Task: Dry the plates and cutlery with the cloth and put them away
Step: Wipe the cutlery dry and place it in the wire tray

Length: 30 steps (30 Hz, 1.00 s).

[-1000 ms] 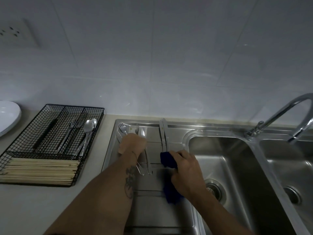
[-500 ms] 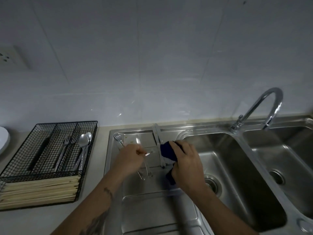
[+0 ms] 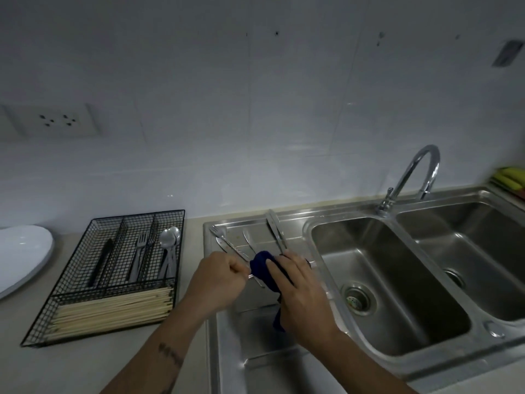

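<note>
While the left hand [image 3: 217, 280] is clenching the handle end of a piece of cutlery [image 3: 250, 276] over the sink's draining board [image 3: 255, 334], the right hand [image 3: 298, 291] is gripping the dark blue cloth [image 3: 262, 267] wrapped around its other end, so the utensil's type is hidden. More cutlery [image 3: 227, 243] is lying on the draining board behind the hands, and left of it the wire cutlery tray [image 3: 85, 280] is holding forks, spoons and chopsticks.

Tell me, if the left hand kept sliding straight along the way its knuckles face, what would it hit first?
Most likely the dark blue cloth wrapped around the piece of cutlery it pinches. The left hand faces the right hand, which grips that cloth close by; depth is unclear.
</note>
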Each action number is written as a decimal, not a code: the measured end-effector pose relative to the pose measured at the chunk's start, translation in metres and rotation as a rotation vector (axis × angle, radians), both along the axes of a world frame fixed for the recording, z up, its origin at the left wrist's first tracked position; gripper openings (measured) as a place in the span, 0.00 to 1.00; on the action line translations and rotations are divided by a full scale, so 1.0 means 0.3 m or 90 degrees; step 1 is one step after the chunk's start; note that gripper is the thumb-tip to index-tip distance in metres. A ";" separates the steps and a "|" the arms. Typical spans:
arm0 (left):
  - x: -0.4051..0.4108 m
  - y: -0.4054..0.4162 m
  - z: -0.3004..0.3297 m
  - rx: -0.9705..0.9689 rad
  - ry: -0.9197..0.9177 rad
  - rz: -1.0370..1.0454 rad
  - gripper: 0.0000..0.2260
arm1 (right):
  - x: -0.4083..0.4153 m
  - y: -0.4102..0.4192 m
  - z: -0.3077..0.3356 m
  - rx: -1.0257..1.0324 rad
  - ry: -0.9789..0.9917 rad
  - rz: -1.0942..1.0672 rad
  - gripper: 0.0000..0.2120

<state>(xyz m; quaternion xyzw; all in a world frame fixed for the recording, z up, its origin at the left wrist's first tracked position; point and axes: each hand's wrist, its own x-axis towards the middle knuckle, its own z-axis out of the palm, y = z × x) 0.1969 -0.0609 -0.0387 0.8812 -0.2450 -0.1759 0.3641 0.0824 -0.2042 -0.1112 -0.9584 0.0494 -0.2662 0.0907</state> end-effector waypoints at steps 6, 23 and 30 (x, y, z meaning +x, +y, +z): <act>-0.045 0.081 0.014 0.001 -0.011 -0.044 0.12 | -0.066 0.105 -0.013 -0.017 0.015 0.009 0.46; -0.068 0.151 -0.008 -0.014 -0.058 -0.066 0.07 | -0.085 0.121 0.034 0.044 0.010 -0.107 0.36; -0.037 0.156 -0.045 -0.010 -0.183 -0.091 0.09 | -0.058 0.075 0.087 0.207 -0.114 -0.241 0.30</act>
